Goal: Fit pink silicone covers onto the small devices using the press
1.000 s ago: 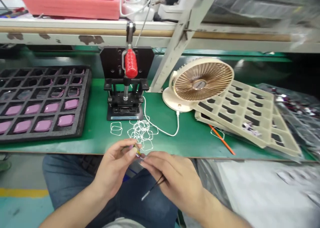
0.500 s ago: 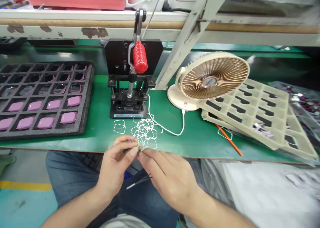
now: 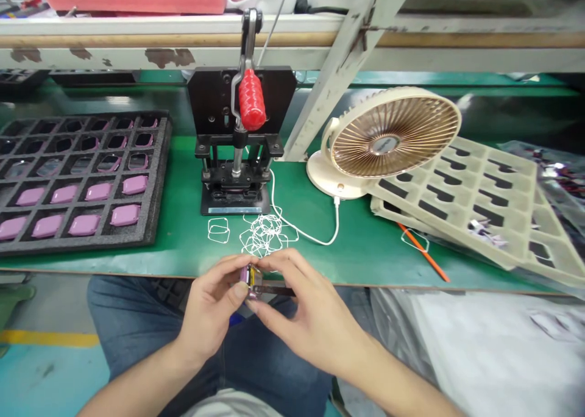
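A small purple watch case (image 3: 244,275), with yellow and dark parts inside, is held on edge between my hands just in front of the bench. My left hand (image 3: 211,310) pinches its left side, thumb in front and fingers behind. The fingertips and thumb of my right hand (image 3: 315,310) close around its top and bottom edges on the right. A dark narrow strip (image 3: 274,290) runs from the case into my right palm; its kind is unclear. Just beyond my fingers lies a tangled pile of thin white ring gaskets (image 3: 265,231), with separate gaskets (image 3: 218,230) to its left.
Behind the gaskets stands a black toggle press (image 3: 235,191) with a red handle (image 3: 252,103). A foam tray (image 3: 158,203) of purple cases is at left. At right are a cabled fan (image 3: 388,142), cream trays (image 3: 516,246) and an orange stick (image 3: 425,252).
The case has turned so its yellow inside shows. My right hand has opened wider and shifted around it. The thin dark tool with a pale tip below my right hand is no longer visible there.
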Motion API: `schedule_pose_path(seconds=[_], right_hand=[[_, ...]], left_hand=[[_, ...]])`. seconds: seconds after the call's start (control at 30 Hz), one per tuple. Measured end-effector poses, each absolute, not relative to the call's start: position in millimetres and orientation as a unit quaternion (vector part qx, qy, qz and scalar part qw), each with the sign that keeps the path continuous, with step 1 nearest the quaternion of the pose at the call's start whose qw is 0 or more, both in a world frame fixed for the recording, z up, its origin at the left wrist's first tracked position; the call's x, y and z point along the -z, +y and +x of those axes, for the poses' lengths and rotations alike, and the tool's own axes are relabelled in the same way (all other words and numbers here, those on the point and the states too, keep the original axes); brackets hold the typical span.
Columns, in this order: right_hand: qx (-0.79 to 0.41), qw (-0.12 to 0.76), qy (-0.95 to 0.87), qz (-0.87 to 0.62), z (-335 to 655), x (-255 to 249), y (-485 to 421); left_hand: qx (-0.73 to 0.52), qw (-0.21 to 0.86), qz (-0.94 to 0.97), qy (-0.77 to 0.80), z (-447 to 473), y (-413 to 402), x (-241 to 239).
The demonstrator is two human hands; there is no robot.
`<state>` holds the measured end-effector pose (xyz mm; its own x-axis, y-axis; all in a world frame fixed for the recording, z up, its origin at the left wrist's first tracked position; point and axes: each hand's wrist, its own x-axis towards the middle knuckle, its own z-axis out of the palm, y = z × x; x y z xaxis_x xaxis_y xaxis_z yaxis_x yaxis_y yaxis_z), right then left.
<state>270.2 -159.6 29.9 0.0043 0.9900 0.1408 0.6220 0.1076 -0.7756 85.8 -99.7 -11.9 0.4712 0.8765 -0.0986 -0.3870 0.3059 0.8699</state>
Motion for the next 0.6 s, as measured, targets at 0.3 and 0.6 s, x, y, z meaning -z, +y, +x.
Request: schedule_pose_path(seconds=[0.3,0.6], right_hand=[[-0.391,0.476,-0.55,-0.563,263.4,-17.9,-154.4],[-0.331,0.454,-0.566,-0.604,265.5,-20.6,-194.8]], left_hand=[[-0.416,0.753,0.429,0.276,82.4,-103.3,17.7],[-0.341,0.755,0.365,0.424,77.0,-117.6,5.8]])
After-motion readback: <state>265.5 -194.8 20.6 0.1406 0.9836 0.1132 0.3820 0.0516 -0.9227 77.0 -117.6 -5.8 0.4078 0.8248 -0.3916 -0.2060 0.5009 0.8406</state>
